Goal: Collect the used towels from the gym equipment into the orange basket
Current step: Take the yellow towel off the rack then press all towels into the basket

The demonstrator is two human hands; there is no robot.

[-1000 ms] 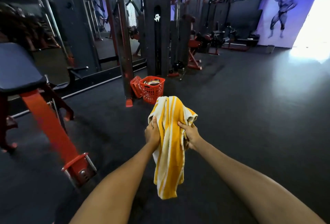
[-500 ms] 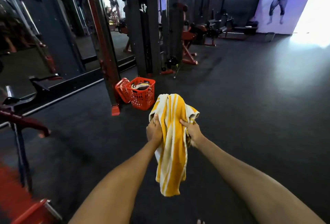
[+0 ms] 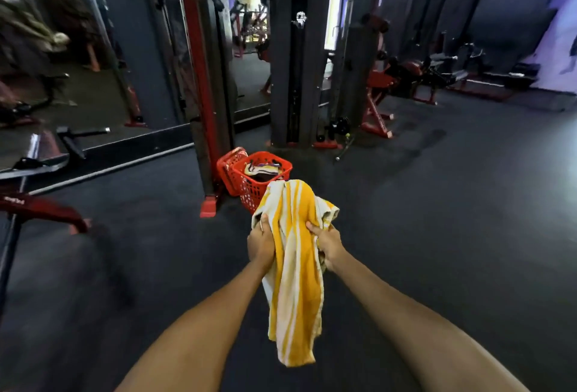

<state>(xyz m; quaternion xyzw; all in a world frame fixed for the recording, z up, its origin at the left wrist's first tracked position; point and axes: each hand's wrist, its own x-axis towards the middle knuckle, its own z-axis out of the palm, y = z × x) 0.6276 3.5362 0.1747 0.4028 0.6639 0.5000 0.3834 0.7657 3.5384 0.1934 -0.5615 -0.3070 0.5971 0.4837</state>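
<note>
A yellow-and-white striped towel (image 3: 296, 266) hangs in front of me, bunched at the top and trailing down between my forearms. My left hand (image 3: 261, 245) grips its left side and my right hand (image 3: 327, 243) grips its right side. Just beyond the towel's top edge, the orange basket (image 3: 249, 185) stands on the dark floor beside a red-footed machine post. Several crumpled towels (image 3: 262, 169) lie inside it. The towel hides the basket's near right corner.
A red and black cable machine post (image 3: 206, 110) rises left of the basket, with a tall weight stack column (image 3: 296, 73) behind it. A mirror wall runs along the left. A red bench frame (image 3: 40, 207) sits at the left edge. More machines (image 3: 412, 76) line the back right.
I have walked toward the basket, which now appears larger and closer, right behind the towel. The bench has slid out to the left edge. Both hands keep the same grip on the towel.
</note>
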